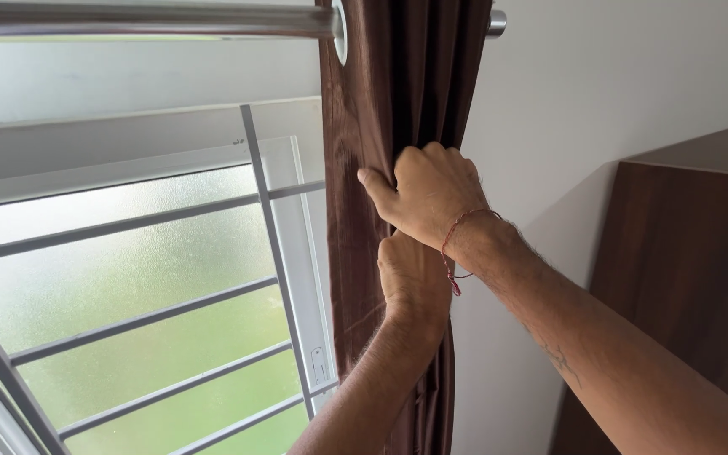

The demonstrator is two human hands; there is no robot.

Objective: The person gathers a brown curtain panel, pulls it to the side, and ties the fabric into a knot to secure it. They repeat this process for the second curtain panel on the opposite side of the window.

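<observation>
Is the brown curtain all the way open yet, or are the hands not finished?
Mostly open: the brown curtain is bunched at the rod's right end and the frosted window shows. In hand: the right hand and left hand grip the gathered folds. Left: nothing ties the bundle that I can see.

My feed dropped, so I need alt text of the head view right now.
Both hands grip a bunched brown curtain beside a frosted window: the right hand above, the left hand just below. The curtain hangs from a metal rod; a wooden cabinet stands at right.
</observation>
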